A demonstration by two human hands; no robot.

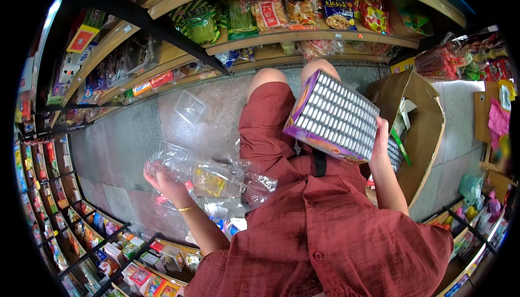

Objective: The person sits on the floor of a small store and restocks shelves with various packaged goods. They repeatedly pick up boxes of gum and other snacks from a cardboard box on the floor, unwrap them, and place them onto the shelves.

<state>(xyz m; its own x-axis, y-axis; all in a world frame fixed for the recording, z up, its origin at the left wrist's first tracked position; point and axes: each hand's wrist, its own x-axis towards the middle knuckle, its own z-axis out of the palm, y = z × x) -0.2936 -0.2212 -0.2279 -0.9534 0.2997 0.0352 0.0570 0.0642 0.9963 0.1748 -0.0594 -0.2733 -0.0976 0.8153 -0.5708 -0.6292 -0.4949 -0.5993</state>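
My right hand (381, 138) grips the lower right end of a purple-edged carton (333, 114), whose visible face shows rows of small silvery packets or ends. The carton rests tilted over my lap. At the left, my left hand (162, 181) is among crumpled clear plastic wrapping (227, 175), its fingers bent and partly behind the film; I cannot tell how firmly it grips. Something yellow shows through the wrapping. A clear plastic tray (189, 107) lies on the tiled floor beyond that hand.
An open cardboard box (424, 146) stands at the right, holding more packets and a green strip. Wooden shelves (317, 37) of bagged snacks run in front. More shelving (109, 59) curves along the left, and boxed goods (142, 274) fill shelves at lower left.
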